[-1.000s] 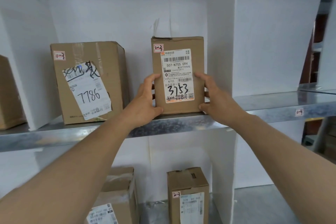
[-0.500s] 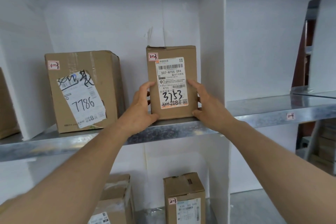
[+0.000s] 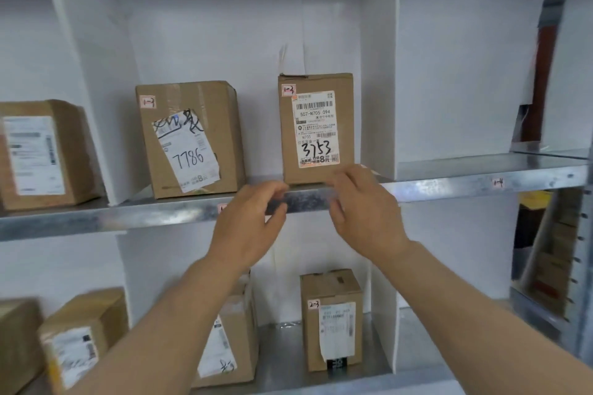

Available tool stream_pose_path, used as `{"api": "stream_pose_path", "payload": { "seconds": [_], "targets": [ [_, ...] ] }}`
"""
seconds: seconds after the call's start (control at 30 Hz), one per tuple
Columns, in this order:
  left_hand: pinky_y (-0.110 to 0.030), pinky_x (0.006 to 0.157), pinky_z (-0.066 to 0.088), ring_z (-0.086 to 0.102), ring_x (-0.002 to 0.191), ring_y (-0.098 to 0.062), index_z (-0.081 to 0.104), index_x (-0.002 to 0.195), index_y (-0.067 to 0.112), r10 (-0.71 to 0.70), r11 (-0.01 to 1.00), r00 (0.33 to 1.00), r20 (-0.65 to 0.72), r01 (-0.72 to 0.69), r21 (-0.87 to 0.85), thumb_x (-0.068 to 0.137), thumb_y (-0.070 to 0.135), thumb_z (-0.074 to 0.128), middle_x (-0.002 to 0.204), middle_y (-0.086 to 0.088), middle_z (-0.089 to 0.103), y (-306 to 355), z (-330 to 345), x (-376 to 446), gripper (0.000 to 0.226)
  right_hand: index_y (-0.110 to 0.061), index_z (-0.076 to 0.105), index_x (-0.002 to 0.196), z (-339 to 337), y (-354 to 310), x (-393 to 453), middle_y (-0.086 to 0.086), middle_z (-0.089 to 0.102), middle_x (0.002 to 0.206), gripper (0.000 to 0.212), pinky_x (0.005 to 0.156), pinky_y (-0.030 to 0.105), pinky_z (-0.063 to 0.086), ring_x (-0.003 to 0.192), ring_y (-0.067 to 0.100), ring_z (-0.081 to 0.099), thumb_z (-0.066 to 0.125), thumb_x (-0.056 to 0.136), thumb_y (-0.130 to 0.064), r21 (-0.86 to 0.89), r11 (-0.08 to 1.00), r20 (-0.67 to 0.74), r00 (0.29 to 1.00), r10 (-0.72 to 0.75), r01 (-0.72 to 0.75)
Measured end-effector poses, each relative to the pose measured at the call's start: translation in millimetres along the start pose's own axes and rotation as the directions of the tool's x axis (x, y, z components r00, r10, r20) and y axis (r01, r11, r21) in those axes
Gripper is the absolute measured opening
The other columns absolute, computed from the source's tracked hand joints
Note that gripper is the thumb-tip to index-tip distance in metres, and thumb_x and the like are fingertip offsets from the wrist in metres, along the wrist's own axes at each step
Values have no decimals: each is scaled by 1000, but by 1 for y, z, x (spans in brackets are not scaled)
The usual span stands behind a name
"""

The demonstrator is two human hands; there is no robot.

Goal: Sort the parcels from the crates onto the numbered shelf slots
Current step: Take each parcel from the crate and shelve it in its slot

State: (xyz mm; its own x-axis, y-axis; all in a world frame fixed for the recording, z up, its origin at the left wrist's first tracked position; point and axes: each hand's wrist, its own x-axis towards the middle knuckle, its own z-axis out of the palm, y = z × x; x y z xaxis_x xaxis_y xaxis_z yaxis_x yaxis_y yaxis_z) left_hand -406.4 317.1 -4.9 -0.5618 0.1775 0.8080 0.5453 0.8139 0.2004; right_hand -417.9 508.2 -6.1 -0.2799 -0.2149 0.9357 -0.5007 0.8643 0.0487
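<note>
White partition boards divide a galvanised metal shelf (image 3: 449,181) into slots, and the upright brown cardboard parcel with the handwritten 3753 label (image 3: 316,128) stands at the shelf's front edge, just above and beyond both hands, a small "1-3" sticker on its upper corner. The left hand (image 3: 247,221) hovers below the shelf lip with fingers loosely curled and holding nothing; the right hand (image 3: 365,208) is likewise empty and relaxed, its fingertips blurred and just in front of the parcel's lower right corner, so whether they touch it cannot be told. Left of the left hand, in the same slot, sits the wider brown cardboard box with the crooked 7786 label (image 3: 189,138), well apart from the tall parcel. The likeliest trouble, I judge, is the tall narrow parcel tipping forward: it stands close to the lip, and a brush from a hand could topple it. Counted: two parcels in this slot, one in the slot further left, four visible on the shelf below the hands, and two hands. No crates are in view.
</note>
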Motion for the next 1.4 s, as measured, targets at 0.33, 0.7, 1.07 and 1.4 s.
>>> {"api": "stream_pose_path", "payload": {
  "seconds": [0.33, 0.7, 1.07, 1.4],
  "targets": [
    [-28, 66, 50, 64, 84, -18, 69, 100, 23, -259, 952, 966, 4, 254, 171, 83, 22, 63, 93, 5, 69, -18, -25, -164, 18, -9, 64, 76, 37, -121, -109, 7, 58, 76, 16, 47, 31, 45, 63, 25, 57, 66, 60, -7, 146, 988, 123, 991, -57, 39],
    [-43, 85, 46, 58, 104, -35, 64, 116, 12, -660, 679, 751, -32, 614, 402, 86, 26, 62, 117, -11, 63, -58, -93, -305, 33, -8, 68, 84, 53, -264, -170, 12, 63, 82, 20, 56, 33, 51, 69, 30, 61, 71, 64, -9, 313, 950, 375, 919, -126, 3],
    [-44, 117, 17, 19, 144, -25, 19, 151, 19, -843, 398, 523, -126, 764, 508, 91, 40, 55, 158, -8, 18, -120, -228, -452, 73, -16, 59, 126, 76, -467, -206, 13, 61, 126, 76, 81, 37, 54, 101, 27, 65, 83, 60, -46, 486, 867, 558, 724, -407, 113],
    [-41, 118, 14, 9, 146, -24, -12, 150, 25, -893, 131, 307, -328, 877, 463, 92, 48, 50, 160, -6, -11, -176, -392, -571, 88, -11, 51, 128, 75, -700, -216, 16, 62, 117, 80, 71, 38, 56, 94, 31, 66, 82, 61, -41, 704, 685, 429, 657, -620, 187]
  ]
}}
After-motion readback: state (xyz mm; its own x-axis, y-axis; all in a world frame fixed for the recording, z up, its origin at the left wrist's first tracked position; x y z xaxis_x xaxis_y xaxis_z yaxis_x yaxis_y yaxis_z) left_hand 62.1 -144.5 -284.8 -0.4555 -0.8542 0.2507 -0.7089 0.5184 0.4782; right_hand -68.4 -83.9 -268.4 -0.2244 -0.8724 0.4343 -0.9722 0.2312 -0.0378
